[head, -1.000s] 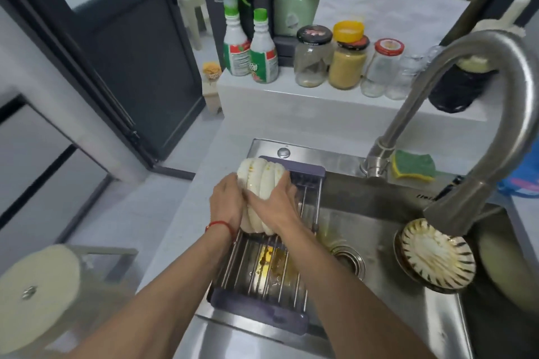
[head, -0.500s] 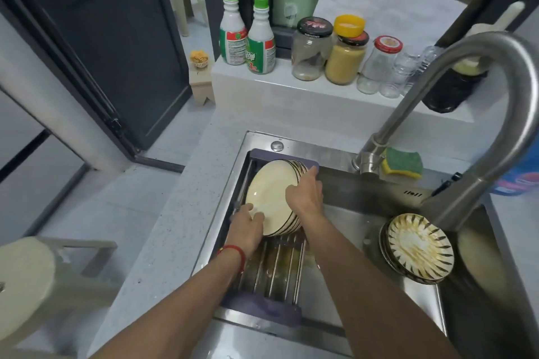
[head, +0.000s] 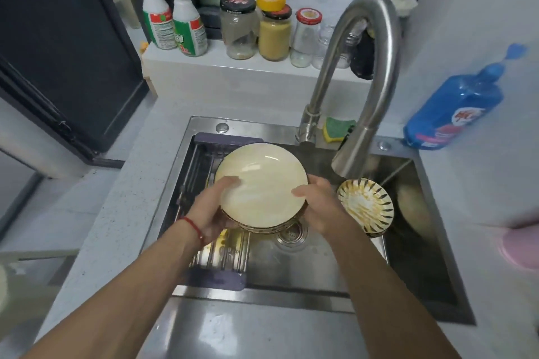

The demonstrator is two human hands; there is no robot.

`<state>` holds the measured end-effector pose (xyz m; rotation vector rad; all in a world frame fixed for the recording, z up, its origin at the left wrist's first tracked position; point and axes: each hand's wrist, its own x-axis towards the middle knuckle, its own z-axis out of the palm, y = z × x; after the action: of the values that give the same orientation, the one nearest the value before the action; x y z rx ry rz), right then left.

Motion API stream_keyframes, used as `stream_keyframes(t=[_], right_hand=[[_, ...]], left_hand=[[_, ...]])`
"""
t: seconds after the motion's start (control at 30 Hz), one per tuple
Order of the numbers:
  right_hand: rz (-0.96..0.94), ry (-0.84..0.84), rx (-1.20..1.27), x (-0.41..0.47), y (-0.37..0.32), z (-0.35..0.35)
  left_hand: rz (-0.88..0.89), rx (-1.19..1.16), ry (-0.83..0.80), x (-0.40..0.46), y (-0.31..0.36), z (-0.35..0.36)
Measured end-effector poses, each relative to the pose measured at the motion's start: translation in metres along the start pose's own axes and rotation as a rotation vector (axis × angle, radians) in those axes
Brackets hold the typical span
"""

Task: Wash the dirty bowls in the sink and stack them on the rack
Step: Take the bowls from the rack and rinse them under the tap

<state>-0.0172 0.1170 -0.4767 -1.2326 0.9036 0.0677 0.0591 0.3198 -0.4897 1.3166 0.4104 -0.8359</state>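
Observation:
A stack of cream bowls with striped outsides is held face up over the sink, partly above the rack. My left hand grips the stack's left rim, thumb on the top bowl. At the stack's right rim, my right hand holds it with the thumb over the edge. A dirty striped bowl with yellow residue lies tilted in the steel sink under the faucet.
A green-yellow sponge sits behind the faucet base. Spray bottles and several jars line the ledge behind the sink. A blue detergent bottle lies on the right counter. The drain is below the stack.
The stack stood on edge at the rack's far end; both hands have lifted it, turned it face up and brought it right toward the sink's middle. The view has shifted right.

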Motion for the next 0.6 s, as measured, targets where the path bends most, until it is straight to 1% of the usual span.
stream_keyframes(t=[0.1,0.17,0.27,0.33,0.47,0.53,0.6], right_hand=[[0.011,-0.071,0.068,-0.005,0.015,-0.064],[0.017,-0.117,0.079,-0.005,0.023,-0.105],[0.05,-0.167,0.031,-0.003,0.04,-0.158],[0.078,-0.156,-0.017,0.003,0.055,-0.19],[0.175,-0.04,-0.195,0.024,0.09,-0.231],[0.229,0.086,-0.237,0.035,0.105,-0.24],[0.263,0.215,-0.217,0.039,0.117,-0.243]], left_hand=[[-0.038,0.079,-0.131,-0.01,-0.013,0.041],[-0.117,0.108,-0.182,-0.008,-0.031,0.069],[-0.226,0.103,-0.212,0.001,-0.076,0.104],[-0.259,0.132,-0.207,0.012,-0.108,0.123],[-0.215,0.233,-0.196,0.041,-0.155,0.15],[-0.181,0.294,-0.219,0.053,-0.171,0.163],[-0.165,0.342,-0.239,0.067,-0.187,0.17]])
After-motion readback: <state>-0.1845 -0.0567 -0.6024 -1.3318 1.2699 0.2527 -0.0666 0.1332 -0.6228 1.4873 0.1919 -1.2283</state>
